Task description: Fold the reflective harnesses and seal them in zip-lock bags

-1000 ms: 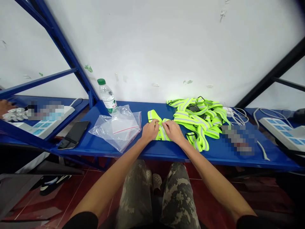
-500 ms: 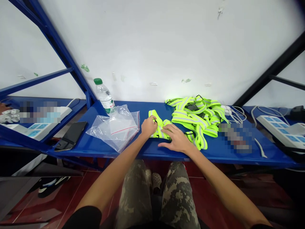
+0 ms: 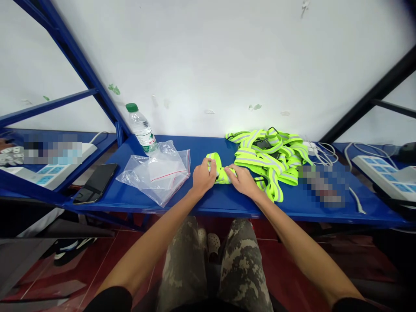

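Observation:
A bunched neon-yellow reflective strap [image 3: 222, 177] with silver stripes lies between my two hands at the front of the blue table. My left hand [image 3: 204, 175] is closed round its left end, where a loop of strap sticks up behind the fingers. On the right end, my right hand [image 3: 243, 180] is closed, with the thumb and fingers pressing the folded strap. Just beyond my right hand spreads a tangled pile of the same reflective straps [image 3: 271, 158] with black buckles.
Left of my hands lie clear zip bags [image 3: 162, 169], with a water bottle [image 3: 142, 128] behind and a black phone [image 3: 95, 183] farther left. White cables [image 3: 325, 154] and a power strip [image 3: 385, 177] are on the right. Blue table [image 3: 201, 203] backs onto a white wall.
My right hand has gone from lying spread over the strap to gripping its right end. The strap between my hands is bunched into a narrower bundle.

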A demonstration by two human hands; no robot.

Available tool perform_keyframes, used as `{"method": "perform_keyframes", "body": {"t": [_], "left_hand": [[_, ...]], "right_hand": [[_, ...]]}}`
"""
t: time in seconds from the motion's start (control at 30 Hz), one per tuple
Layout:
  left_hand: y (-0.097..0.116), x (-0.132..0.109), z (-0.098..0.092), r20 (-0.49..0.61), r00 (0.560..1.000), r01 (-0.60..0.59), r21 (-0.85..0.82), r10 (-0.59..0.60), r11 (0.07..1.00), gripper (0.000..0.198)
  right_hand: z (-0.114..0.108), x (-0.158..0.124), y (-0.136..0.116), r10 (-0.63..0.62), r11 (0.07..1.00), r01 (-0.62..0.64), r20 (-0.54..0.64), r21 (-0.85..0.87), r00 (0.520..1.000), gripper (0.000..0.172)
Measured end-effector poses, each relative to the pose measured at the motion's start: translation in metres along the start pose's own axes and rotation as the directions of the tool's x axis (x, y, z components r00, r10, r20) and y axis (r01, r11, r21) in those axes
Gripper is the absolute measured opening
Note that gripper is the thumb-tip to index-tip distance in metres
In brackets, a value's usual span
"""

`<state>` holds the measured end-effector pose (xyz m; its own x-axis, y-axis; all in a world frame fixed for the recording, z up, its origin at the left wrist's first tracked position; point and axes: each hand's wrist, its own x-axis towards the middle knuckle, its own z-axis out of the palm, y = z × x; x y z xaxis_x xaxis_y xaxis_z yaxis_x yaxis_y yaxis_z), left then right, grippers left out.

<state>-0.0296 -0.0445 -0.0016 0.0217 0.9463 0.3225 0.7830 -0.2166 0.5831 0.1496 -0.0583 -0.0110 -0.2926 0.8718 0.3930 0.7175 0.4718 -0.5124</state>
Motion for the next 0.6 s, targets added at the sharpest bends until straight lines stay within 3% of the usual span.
{"method": "perform_keyframes", "body": {"t": [0.1, 0.27, 0.4, 0.5, 0.6], "left_hand": [[0.003, 0.004, 0.006, 0.021, 0.998, 0.058, 0.113, -0.061, 0.992, 0.038], [0.004, 0.015, 0.012, -0.023, 0.997, 0.079, 0.121, -0.077, 0.990, 0.024], [0.003, 0.022, 0.017, -0.040, 0.996, 0.089, 0.094, -0.085, 0.992, 0.036], [0.000, 0.028, 0.021, 0.027, 0.996, 0.083, 0.025, -0.083, 0.996, 0.051], [-0.006, 0.032, 0.024, 0.094, 0.992, 0.097, -0.095, -0.088, 0.991, 0.064]], "right_hand": [[0.008, 0.005, 0.001, 0.055, 0.997, -0.060, -0.102, -0.050, 0.993, 0.034], [0.013, 0.007, 0.004, -0.078, 0.975, 0.024, -0.241, -0.221, 0.967, 0.034], [0.004, -0.007, 0.002, -0.230, 0.944, 0.198, -0.098, -0.263, 0.968, 0.031], [-0.002, -0.018, 0.001, -0.287, 0.923, 0.282, 0.018, -0.261, 0.958, 0.057], [-0.004, -0.020, 0.003, -0.282, 0.923, 0.286, 0.054, -0.256, 0.958, 0.056]]}}
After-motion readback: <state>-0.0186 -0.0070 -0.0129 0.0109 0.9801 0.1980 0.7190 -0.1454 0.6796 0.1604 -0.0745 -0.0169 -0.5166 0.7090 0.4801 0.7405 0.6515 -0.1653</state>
